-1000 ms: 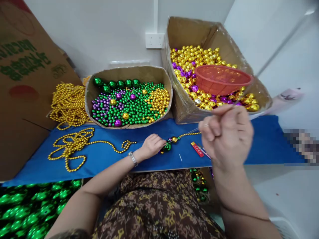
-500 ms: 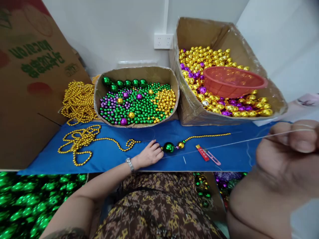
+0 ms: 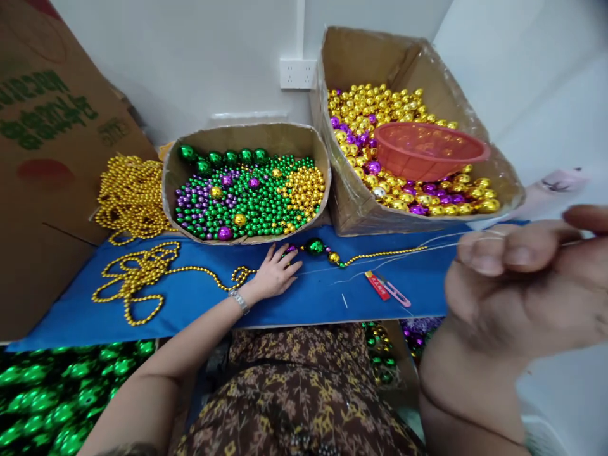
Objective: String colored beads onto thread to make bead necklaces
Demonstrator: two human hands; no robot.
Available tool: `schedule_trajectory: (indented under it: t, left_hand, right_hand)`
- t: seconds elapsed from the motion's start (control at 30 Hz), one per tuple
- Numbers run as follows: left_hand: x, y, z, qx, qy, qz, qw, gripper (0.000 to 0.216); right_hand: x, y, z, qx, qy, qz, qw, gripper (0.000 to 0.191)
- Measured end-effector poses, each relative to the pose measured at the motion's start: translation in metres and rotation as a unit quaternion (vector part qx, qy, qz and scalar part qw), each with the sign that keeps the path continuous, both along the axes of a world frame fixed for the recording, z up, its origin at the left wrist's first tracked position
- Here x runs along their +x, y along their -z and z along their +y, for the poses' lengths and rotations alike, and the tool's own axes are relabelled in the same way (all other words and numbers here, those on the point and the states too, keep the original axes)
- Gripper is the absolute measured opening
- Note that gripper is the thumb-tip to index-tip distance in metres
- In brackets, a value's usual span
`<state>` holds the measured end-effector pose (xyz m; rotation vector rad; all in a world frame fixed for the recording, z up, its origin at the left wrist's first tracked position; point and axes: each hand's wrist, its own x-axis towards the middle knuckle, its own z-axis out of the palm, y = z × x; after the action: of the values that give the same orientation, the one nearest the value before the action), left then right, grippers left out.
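Observation:
My left hand [image 3: 275, 272] lies palm down on the blue cloth with its fingers spread, touching the strand by a purple bead [image 3: 291, 248]. Right of it on the strand are a large green bead [image 3: 314, 246], a gold bead [image 3: 334, 258] and a chain of small gold beads [image 3: 375, 256]. Close to the camera, my right hand [image 3: 513, 278] is raised at the right with curled fingers. A thin white thread [image 3: 437, 245] runs to it and loops over a finger. A gold bead chain [image 3: 142, 275] lies coiled at the left.
Behind the cloth [image 3: 285, 307] stand a cardboard box [image 3: 247, 239] of small beads and a taller box [image 3: 361, 218] with larger beads and a red basket [image 3: 430, 168]. A red-labelled blade [image 3: 377, 286] and pink snips [image 3: 398, 294] lie in front. A big carton [image 3: 42, 240] stands left.
My left hand's fingers have loosened from the strand and spread. My right hand has shifted left in view. The thread, taut before, now shows as two lines, and the beads sit nearer the box.

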<state>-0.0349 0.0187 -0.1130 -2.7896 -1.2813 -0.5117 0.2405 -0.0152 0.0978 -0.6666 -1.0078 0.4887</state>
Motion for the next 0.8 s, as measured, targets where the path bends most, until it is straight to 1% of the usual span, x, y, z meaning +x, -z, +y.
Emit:
schedule_trajectory:
  t: [0.07,0.1,0.17,0.3,0.4,0.47,0.57,0.67,0.73,0.8]
  left_hand:
    - [-0.006,0.000,-0.009,-0.011,0.006,0.000,1.000,0.031]
    - [-0.009,0.001,-0.012,-0.014,0.002,0.004,1.000,0.027]
    - [-0.013,0.003,-0.014,-0.016,-0.016,0.016,1.000,0.025]
    - [-0.017,0.006,-0.010,-0.020,-0.049,0.014,0.999,0.040]
    - [-0.018,0.002,-0.014,-0.005,-0.062,-0.018,0.998,0.037]
    - [-0.020,-0.003,-0.021,0.006,-0.070,-0.046,0.997,0.034]
    - [-0.024,-0.019,-0.035,0.023,-0.072,-0.108,0.991,0.028]
    - [-0.030,-0.044,-0.043,0.063,-0.075,-0.180,0.979,0.024]
    - [-0.035,-0.064,-0.040,0.096,-0.088,-0.218,0.967,0.021]
    - [-0.045,-0.083,-0.027,0.117,-0.114,-0.245,0.955,0.018]
  right_hand:
    - [-0.009,0.004,0.002,0.046,-0.012,-0.021,0.999,0.017]
    - [-0.012,0.006,0.003,0.057,-0.021,-0.030,0.998,0.016]
    - [-0.015,0.010,0.004,0.054,-0.034,-0.037,0.997,0.015]
    - [-0.015,0.012,0.004,0.074,-0.038,-0.018,0.996,0.014]
    - [-0.017,0.015,0.003,0.058,-0.051,-0.024,0.997,0.014]
    - [-0.020,0.023,0.003,0.042,-0.068,-0.045,0.996,0.014]
    - [-0.024,0.044,0.003,-0.020,-0.108,-0.076,0.991,0.013]
    - [-0.027,0.072,0.004,-0.119,-0.133,-0.135,0.975,0.017]
    - [-0.030,0.087,0.006,-0.162,-0.137,-0.205,0.956,0.018]
    - [-0.034,0.098,0.007,-0.182,-0.147,-0.278,0.932,0.020]
